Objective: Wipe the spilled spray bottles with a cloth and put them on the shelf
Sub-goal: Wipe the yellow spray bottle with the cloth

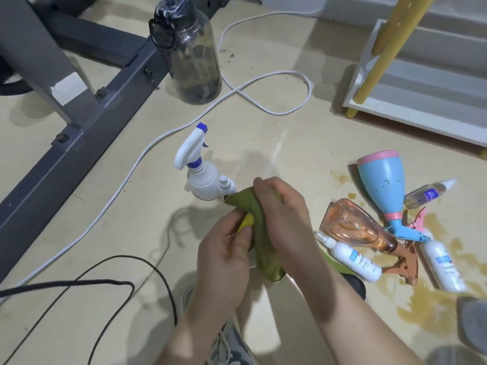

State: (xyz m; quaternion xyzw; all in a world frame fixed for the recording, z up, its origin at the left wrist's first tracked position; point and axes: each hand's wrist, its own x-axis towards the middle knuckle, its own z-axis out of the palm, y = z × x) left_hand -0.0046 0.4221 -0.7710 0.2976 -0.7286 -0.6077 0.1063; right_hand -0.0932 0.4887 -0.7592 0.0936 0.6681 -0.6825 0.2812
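Head view: both hands meet over the beige floor. The right hand (282,214) curls its fingers round an olive-green cloth (259,238), and the left hand (226,248) pinches a small yellow object (247,222) that the cloth mostly hides; what it is cannot be told.

Just beyond the cloth a white plastic spray bottle with a blue nozzle (201,171) stands upright. To the right, in a brown spill (421,306), several bottles lie on their sides, touching or crossing:
- a light-blue spray bottle with a pink band (384,185)
- a translucent orange spray bottle with a brown trigger (353,227), its contents unclear
- two small white bottles with blue labels, a near one (353,259) and a far one (442,267)
- a small clear bottle with a blue label (427,194), which looks amber inside.

The writing on all three labels is too blurred to read.

A white shelf with yellow legs (395,106) stands at the upper right, well apart from the hands. A smoky transparent water bottle with a dark lid (193,56) stands upright at the top, next to a grey metal frame (87,111).
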